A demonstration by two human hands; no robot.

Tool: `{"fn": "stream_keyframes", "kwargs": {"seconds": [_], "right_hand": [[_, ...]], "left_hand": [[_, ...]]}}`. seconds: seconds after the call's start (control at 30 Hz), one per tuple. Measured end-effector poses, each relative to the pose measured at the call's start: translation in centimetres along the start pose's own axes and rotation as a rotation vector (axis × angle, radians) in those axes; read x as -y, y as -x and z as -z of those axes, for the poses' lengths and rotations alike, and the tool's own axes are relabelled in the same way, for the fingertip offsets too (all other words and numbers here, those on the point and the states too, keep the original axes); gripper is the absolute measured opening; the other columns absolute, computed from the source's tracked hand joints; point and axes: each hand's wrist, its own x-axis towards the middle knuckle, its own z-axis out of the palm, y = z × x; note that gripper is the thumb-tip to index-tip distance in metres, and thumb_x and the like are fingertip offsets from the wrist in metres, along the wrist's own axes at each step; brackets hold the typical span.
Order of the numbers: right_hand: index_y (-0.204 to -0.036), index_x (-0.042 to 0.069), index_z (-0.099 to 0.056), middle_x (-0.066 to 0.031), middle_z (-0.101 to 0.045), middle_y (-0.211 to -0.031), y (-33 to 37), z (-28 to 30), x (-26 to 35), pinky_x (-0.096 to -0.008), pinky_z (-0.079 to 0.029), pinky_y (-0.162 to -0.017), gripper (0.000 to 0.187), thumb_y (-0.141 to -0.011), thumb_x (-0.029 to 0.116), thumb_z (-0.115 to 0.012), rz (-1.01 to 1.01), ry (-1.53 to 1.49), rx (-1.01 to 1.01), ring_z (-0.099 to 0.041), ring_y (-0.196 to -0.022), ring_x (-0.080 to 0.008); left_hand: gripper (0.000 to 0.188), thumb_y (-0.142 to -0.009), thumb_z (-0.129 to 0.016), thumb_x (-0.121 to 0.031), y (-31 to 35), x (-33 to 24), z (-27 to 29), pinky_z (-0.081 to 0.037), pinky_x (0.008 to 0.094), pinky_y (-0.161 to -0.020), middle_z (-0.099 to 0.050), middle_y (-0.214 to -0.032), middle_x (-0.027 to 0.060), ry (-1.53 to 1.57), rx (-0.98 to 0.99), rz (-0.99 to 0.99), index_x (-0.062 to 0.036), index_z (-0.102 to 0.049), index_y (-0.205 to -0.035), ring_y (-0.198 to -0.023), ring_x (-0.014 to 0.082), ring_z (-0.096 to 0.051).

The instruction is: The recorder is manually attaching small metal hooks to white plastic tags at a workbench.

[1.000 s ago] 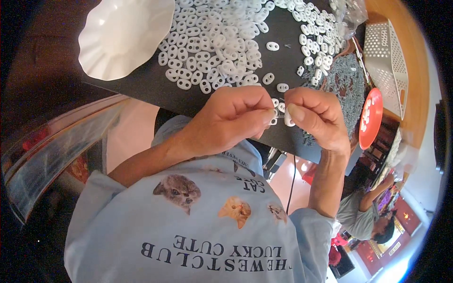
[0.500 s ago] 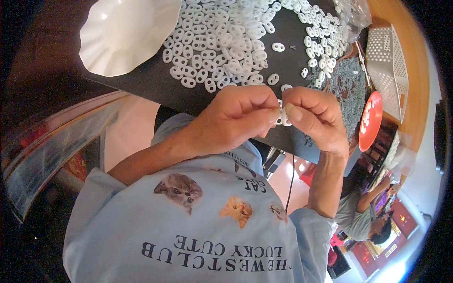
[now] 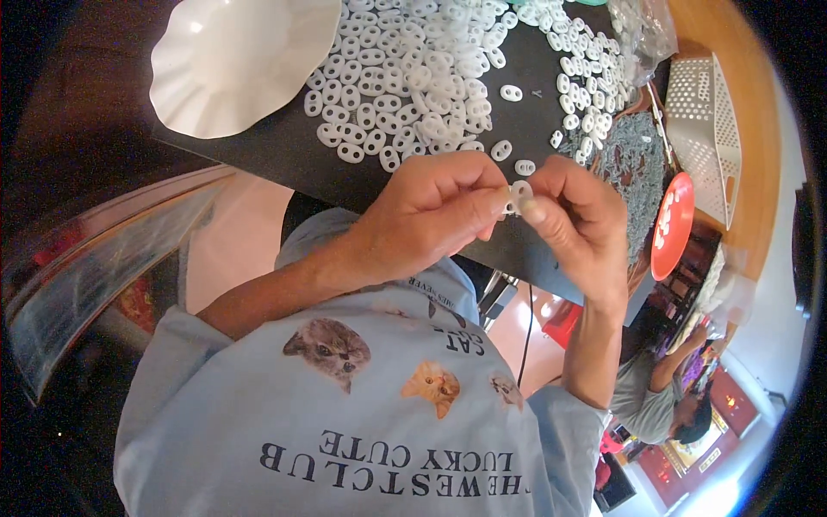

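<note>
My left hand [image 3: 444, 207] is closed, pinching a small white plastic piece [image 3: 520, 191] with two holes between thumb and forefinger. My right hand [image 3: 581, 228] is closed on it from the other side, with the thumb at its lower end. The fingertips partly cover the piece, so I cannot tell whether it is one or two joined together. Just beyond my hands, a few loose two-holed ovals lie on the dark tabletop [image 3: 525, 112]. A large pile of the same white ovals [image 3: 405, 77] spreads farther off, with a smaller group [image 3: 590, 82] to its right.
A white scalloped dish [image 3: 228, 73] stands at the far left. On the right are a heap of small grey-blue pieces [image 3: 633, 159], a red plate [image 3: 674, 226] holding white bits, a white perforated basket [image 3: 702, 129] and a clear plastic bag [image 3: 646, 34]. Another person [image 3: 659, 388] sits at the lower right.
My right thumb has shifted down and its fingers have loosened slightly, so more of the white piece shows between my hands. My left hand has hardly moved.
</note>
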Motion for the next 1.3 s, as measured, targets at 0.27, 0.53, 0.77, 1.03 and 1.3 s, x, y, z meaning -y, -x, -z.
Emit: {"fn": "stream_keyframes", "kwargs": {"seconds": [0.27,0.53,0.77,1.03,1.3], "right_hand": [[-0.080,0.002,-0.056,-0.0023,-0.046,-0.068,0.2,-0.5,0.8,-0.0264,-0.032,-0.049,0.029,-0.072,0.016,-0.080,0.211,0.387,-0.042,-0.040,-0.057,-0.0122],[-0.086,0.002,-0.057,-0.0067,-0.050,-0.068,0.5,-0.4,0.5,-0.0311,-0.039,-0.049,0.026,-0.072,0.011,-0.078,0.320,0.449,-0.023,-0.050,-0.056,-0.0195],[-0.088,0.000,-0.058,-0.0083,-0.050,-0.069,1.3,-0.2,1.0,-0.0332,-0.042,-0.049,0.022,-0.073,0.006,-0.072,0.340,0.572,-0.012,-0.052,-0.056,-0.0216],[-0.091,-0.001,-0.059,-0.0097,-0.052,-0.070,1.7,-0.3,1.4,-0.0341,-0.044,-0.049,0.024,-0.073,0.006,-0.071,0.327,0.608,0.031,-0.055,-0.056,-0.0233],[-0.090,-0.002,-0.060,-0.0136,-0.056,-0.078,2.1,-0.3,1.3,-0.0358,-0.048,-0.054,0.027,-0.069,0.005,-0.074,0.319,0.630,0.012,-0.059,-0.065,-0.0292]], "left_hand": [[0.019,-0.097,-0.049,-0.017,-0.2,0.4,0.0,-0.039,0.0221,-0.050,-0.054,-0.066,0.0017,-0.007,0.006,-0.023,-0.0016,-0.056,-0.087,-0.054,0.0071,-0.049],[0.027,-0.098,-0.047,-0.022,-0.1,1.1,-0.1,-0.050,0.0271,-0.056,-0.062,-0.071,0.0099,0.076,0.011,0.084,0.0014,-0.057,-0.089,-0.060,0.0148,-0.061],[0.029,-0.098,-0.046,-0.024,-0.5,0.8,-0.1,-0.049,0.0255,-0.053,-0.061,-0.068,0.0099,0.016,-0.008,0.114,0.0009,-0.057,-0.088,-0.057,0.0140,-0.060],[0.016,-0.093,-0.056,-0.014,-0.8,1.3,-0.6,-0.032,0.0215,-0.046,-0.050,-0.061,-0.0019,-0.075,-0.003,0.062,-0.0019,-0.059,-0.084,-0.051,0.0041,-0.042],[0.015,-0.092,-0.056,-0.013,-0.7,1.3,-0.6,-0.032,0.0211,-0.046,-0.050,-0.061,-0.0012,-0.032,-0.025,0.110,-0.0017,-0.059,-0.083,-0.050,0.0042,-0.043]]}}
